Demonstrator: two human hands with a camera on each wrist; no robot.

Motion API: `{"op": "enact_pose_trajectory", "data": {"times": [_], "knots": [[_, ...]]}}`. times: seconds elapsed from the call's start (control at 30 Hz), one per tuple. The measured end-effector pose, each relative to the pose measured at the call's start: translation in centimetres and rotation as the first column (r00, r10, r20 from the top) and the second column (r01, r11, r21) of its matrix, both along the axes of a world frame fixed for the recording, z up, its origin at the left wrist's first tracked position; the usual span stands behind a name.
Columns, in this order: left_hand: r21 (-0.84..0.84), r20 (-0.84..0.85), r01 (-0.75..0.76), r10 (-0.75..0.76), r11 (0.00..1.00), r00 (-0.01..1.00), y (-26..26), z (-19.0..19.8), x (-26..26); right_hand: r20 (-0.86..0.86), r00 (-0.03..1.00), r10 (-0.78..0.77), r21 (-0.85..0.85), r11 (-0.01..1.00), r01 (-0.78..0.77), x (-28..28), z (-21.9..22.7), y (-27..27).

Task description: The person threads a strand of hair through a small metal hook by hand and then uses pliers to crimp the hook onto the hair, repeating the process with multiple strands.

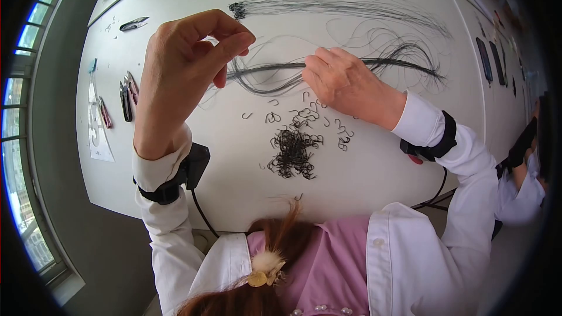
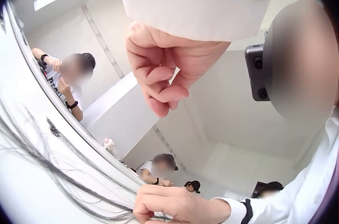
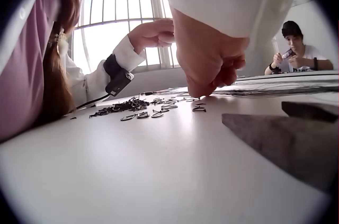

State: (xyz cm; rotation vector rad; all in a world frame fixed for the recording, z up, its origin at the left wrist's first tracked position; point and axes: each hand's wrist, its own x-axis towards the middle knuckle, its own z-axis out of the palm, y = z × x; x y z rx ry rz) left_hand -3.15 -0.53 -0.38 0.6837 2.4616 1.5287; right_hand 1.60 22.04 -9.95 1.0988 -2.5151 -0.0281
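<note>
In the head view my left hand [image 1: 187, 58] is raised over the table, thumb and bent forefinger meeting in a pinch. A fine, pale curve of line runs by these fingertips; the left wrist view shows the fingers [image 2: 156, 83] curled. My right hand [image 1: 342, 79] is low at the table, fingers curled down on a bundle of thin dark line strands [image 1: 269, 67], whose ends spread beyond the hand. What lies under its fingertips is hidden. Close in front of it lie loose dark fish hooks [image 1: 307, 117], with a dense pile of hooks [image 1: 294, 152] nearer the body.
Farther back is a second bundle of strands [image 1: 328, 7], with a dark clump [image 1: 237, 10] at its left end. Left on the table are thread snips [image 1: 134, 24], pliers [image 1: 126, 100] and a small red-handled tool [image 1: 105, 112]. Other people [image 2: 77, 78] sit beyond.
</note>
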Motion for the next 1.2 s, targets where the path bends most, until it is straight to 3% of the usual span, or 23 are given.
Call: {"op": "enact_pose_trajectory", "data": {"times": [0.03,0.1,0.17,0.3,0.37,0.43,0.5,0.77,0.97,1.2], "knots": [[-0.002,-0.004,0.004,-0.004,1.000,1.000,0.1,-0.1,0.1,-0.004,1.000,-0.004,-0.002,1.000,0.004,0.0,0.2,0.1],[0.006,0.016,0.022,-0.022,1.000,1.000,0.2,-0.2,0.3,0.197,0.980,0.024,-0.169,0.986,0.010,0.0,1.1,0.4],[-0.009,0.036,0.012,-0.012,1.000,0.999,0.2,-0.3,0.5,0.238,0.971,0.011,-0.231,0.972,0.045,-0.1,2.7,0.6],[-0.155,-0.142,0.080,-0.102,0.985,0.985,0.7,-1.1,0.8,0.361,0.932,0.032,-0.412,0.902,0.128,0.0,6.0,0.8],[-0.312,-0.219,0.164,-0.239,0.936,0.946,1.1,-1.3,1.0,0.362,0.930,0.060,-0.372,0.924,0.085,-0.1,5.5,1.1],[-0.316,-0.260,0.220,-0.307,0.923,0.916,1.4,-2.6,1.4,0.365,0.927,0.090,-0.331,0.943,0.039,0.0,4.8,1.3],[-0.440,-0.302,0.241,-0.395,0.865,0.868,1.6,-3.8,1.9,0.390,0.918,0.071,-0.296,0.954,0.052,0.2,4.1,1.2],[-0.557,-0.332,0.162,-0.398,0.815,0.855,1.4,-5.9,1.8,0.362,0.930,0.066,-0.330,0.942,0.062,0.2,3.8,1.7],[-0.592,-0.281,0.200,-0.433,0.781,0.857,1.4,-6.2,1.5,0.362,0.931,0.039,-0.288,0.955,0.072,0.4,3.3,1.8],[-0.533,-0.297,0.193,-0.396,0.823,0.869,0.9,-6.7,1.3,0.409,0.911,0.052,-0.333,0.938,0.097,0.4,3.6,1.9]]}}
